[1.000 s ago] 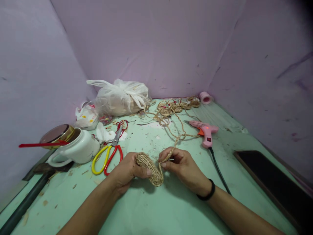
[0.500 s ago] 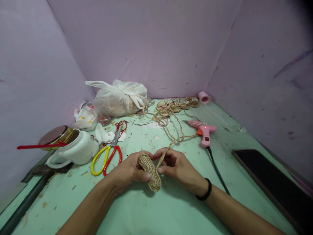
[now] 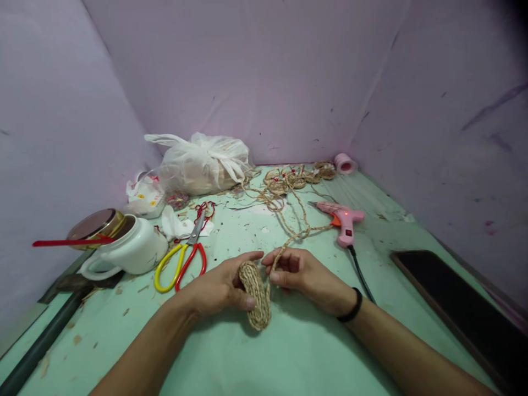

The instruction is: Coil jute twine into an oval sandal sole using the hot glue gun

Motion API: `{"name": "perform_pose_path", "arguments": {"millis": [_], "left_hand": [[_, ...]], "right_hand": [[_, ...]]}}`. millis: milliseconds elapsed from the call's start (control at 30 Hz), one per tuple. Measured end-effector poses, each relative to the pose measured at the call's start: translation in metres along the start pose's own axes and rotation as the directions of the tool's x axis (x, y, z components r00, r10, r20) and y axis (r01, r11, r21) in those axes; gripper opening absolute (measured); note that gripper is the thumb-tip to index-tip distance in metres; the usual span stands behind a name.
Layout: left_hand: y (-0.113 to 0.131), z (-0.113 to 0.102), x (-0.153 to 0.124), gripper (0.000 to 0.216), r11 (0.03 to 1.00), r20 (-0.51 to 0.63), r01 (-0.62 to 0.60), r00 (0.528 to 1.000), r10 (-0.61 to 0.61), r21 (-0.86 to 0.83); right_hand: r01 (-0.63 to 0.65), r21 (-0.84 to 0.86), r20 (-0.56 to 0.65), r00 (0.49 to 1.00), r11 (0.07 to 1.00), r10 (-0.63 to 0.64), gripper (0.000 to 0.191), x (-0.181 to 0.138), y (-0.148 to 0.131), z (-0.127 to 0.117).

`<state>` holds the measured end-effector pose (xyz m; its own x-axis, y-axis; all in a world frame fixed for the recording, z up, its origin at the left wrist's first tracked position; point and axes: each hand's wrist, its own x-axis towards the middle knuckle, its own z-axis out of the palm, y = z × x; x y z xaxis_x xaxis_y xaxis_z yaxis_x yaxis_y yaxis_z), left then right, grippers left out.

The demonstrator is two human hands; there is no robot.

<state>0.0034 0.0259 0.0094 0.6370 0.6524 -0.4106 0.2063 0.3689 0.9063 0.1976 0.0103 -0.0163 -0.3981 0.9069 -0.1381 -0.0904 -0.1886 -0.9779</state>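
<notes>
An oval coil of braided straw cord (image 3: 256,297) is gripped in my left hand (image 3: 225,283), its thumb lying across the coil's near face. To the right of it, my right hand (image 3: 299,272) pinches the loose braided cord (image 3: 284,247) between thumb and fingers. From there the cord runs away over the table to a tangle at the back. A pink glue gun (image 3: 342,219) with a lit orange light lies to the right, and part of the cord passes by its trigger. Scissors (image 3: 187,256) with one yellow and one red handle lie left of my hands.
A white mug (image 3: 142,247), a gold-rimmed lid (image 3: 97,225) and a hammer (image 3: 45,330) stand or lie at the left. Behind are a tied plastic bag (image 3: 202,165), woven straw pieces (image 3: 289,179) and a pink roll (image 3: 344,164). A dark phone (image 3: 457,308) lies right.
The coil has tilted more upright and shifted slightly toward me. My right hand has drawn a little to the right with the cord, and my left index finger is straighter.
</notes>
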Motion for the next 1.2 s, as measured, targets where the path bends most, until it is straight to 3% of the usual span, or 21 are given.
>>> {"name": "perform_pose_path", "arguments": {"millis": [100, 167, 267, 333, 400, 600, 733, 800, 833, 900, 933, 1000, 1100, 1200], "left_hand": [[0.001, 0.004, 0.004, 0.095, 0.965, -0.112, 0.044, 0.994, -0.016, 0.257], [0.002, 0.011, 0.005, 0.095, 0.871, -0.233, 0.077, 0.971, 0.044, 0.484], [0.003, 0.022, 0.001, 0.092, 0.677, -0.423, 0.185, 0.883, 0.205, 0.713], [0.003, 0.03, -0.003, 0.073, 0.603, -0.529, 0.273, 0.794, 0.298, 0.75], [0.002, 0.038, -0.007, 0.042, 0.562, -0.574, 0.343, 0.759, 0.306, 0.753], [-0.008, 0.053, -0.006, 0.032, 0.442, -0.512, 0.362, 0.808, 0.29, 0.821], [-0.008, 0.051, -0.009, 0.023, 0.361, -0.459, 0.361, 0.856, 0.238, 0.86], [-0.006, 0.05, -0.011, 0.024, 0.36, -0.434, 0.343, 0.876, 0.212, 0.868], [-0.006, 0.049, -0.012, 0.024, 0.37, -0.422, 0.328, 0.883, 0.208, 0.869], [-0.004, 0.049, -0.012, 0.025, 0.393, -0.406, 0.303, 0.889, 0.211, 0.868], [-0.004, 0.049, -0.012, 0.027, 0.4, -0.402, 0.296, 0.891, 0.212, 0.867], [-0.003, 0.048, -0.012, 0.032, 0.399, -0.397, 0.296, 0.896, 0.199, 0.868], [-0.001, 0.044, -0.013, 0.033, 0.394, -0.373, 0.283, 0.911, 0.175, 0.875], [0.0, 0.041, -0.014, 0.036, 0.421, -0.335, 0.23, 0.922, 0.195, 0.878]], "right_hand": [[0.006, -0.086, -0.022, 1.0, 0.996, -0.008, 0.022, 0.002, 0.003, -0.002], [0.014, -0.154, -0.06, 0.998, 0.988, -0.023, 0.015, 0.002, 0.004, -0.004], [0.008, -0.246, -0.112, 0.993, 0.969, -0.037, 0.009, 0.002, 0.005, -0.007], [-0.002, -0.293, -0.135, 0.99, 0.956, -0.039, 0.006, 0.001, 0.006, -0.007], [-0.015, -0.326, -0.151, 0.988, 0.945, -0.036, 0.006, 0.002, 0.007, -0.007], [-0.081, -0.38, -0.189, 0.982, 0.922, 0.009, 0.009, 0.003, 0.003, -0.008], [-0.15, -0.454, -0.299, 0.954, 0.879, 0.008, 0.03, -0.007, -0.003, -0.011], [-0.048, -0.599, -0.351, 0.913, 0.799, -0.209, 0.033, -0.013, -0.007, -0.012], [0.05, -0.706, -0.306, 0.878, 0.706, -0.368, 0.029, -0.016, -0.009, -0.011], [0.244, -0.879, -0.056, 0.799, 0.409, -0.598, 0.018, -0.019, -0.012, -0.011], [0.308, -0.913, 0.082, 0.781, 0.267, -0.619, 0.016, -0.019, -0.013, -0.011], [0.34, -0.933, 0.233, 0.816, 0.114, -0.529, 0.018, -0.017, -0.014, -0.012], [0.306, -0.951, 0.263, 0.881, 0.05, -0.394, 0.019, -0.015, -0.013, -0.016], [0.321, -0.946, 0.292, 0.901, 0.04, -0.322, 0.019, -0.017, -0.014, -0.02]]}}
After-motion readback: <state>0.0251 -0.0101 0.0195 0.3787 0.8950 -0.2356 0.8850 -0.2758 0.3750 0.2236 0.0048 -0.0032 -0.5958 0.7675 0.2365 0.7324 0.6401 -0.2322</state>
